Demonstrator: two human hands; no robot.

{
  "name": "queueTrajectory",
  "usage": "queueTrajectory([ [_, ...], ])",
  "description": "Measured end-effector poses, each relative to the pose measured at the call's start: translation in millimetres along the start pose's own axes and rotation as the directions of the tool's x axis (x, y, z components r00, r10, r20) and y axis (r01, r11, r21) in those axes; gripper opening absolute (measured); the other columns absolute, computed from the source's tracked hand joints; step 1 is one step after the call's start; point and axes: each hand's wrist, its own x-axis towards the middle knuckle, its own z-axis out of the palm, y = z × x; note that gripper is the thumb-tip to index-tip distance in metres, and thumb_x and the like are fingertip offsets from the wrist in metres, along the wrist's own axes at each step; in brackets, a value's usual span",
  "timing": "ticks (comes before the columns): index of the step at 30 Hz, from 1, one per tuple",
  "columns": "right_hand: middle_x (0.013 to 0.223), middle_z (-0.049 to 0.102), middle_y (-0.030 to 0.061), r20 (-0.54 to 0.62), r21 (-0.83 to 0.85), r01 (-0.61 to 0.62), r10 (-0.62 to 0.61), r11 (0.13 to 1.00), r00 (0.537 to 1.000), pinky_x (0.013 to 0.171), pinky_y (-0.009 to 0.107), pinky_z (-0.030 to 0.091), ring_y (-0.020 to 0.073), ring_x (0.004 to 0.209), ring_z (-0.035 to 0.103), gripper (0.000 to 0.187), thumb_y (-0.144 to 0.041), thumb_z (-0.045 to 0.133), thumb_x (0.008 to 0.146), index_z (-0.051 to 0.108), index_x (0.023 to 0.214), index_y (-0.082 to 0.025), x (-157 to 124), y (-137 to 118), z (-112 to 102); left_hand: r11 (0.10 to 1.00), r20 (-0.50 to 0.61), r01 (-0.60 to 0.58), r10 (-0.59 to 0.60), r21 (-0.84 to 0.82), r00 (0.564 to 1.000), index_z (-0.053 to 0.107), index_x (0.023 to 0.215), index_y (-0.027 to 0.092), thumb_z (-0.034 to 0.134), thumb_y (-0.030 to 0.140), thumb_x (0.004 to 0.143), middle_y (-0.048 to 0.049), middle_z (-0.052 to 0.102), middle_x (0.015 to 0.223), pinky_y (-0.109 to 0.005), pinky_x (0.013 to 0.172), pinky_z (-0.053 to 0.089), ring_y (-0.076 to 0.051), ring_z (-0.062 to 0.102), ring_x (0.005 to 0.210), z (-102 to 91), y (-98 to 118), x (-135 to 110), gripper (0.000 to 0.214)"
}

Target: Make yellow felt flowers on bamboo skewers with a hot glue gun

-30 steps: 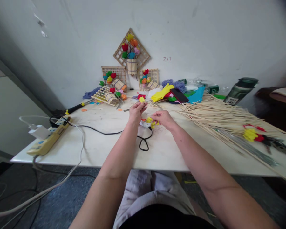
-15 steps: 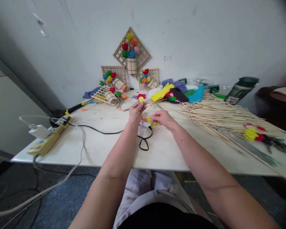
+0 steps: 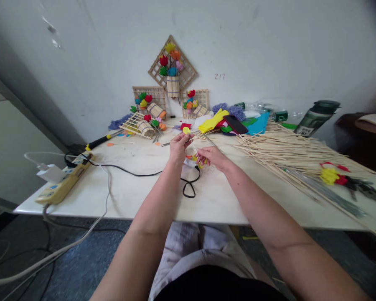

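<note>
Wall reads "Z17"; left hand pinches a yellow piece.

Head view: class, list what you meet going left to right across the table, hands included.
power strip → lattice craft → left hand, pinching a yellow piece → right hand → sticks
</note>
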Motion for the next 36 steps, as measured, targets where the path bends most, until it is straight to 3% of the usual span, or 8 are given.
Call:
queueTrajectory([
  [11, 0.050, 0.061, 0.0006, -0.134, -0.069, 0.116, -0.124, 0.991, 0.983, 0.044, 0.021, 0.038, 0.0084, 0.042, 0.047, 0.027, -0.041, 0.067, 0.067, 0.063, 0.060, -0.015, 1, -4, 11, 0.998, 0.032, 0.007, -0.009, 0.056, 0.999, 0.061, 0.068, 0.014, 0.078, 0.029, 0.059, -0.0044, 0.069, 0.072, -0.027, 0.075, 0.047, -0.015, 0.066, 0.077, 2.6, -3, -3, 0.024],
  [36, 0.048, 0.061, 0.0005, -0.097, -0.088, 0.071, -0.080, 0.994, 0.992, 0.043, 0.022, 0.041, 0.0092, 0.040, 0.048, 0.019, -0.028, 0.064, 0.070, 0.061, 0.054, -0.017, -6, -14, 14, 0.998, 0.031, 0.063, -0.062, -0.011, 0.998, 0.061, 0.070, 0.014, 0.077, 0.024, 0.059, -0.0031, 0.068, 0.072, -0.030, 0.079, 0.047, -0.015, 0.066, 0.078, 5.9, -3, -5, 0.023],
])
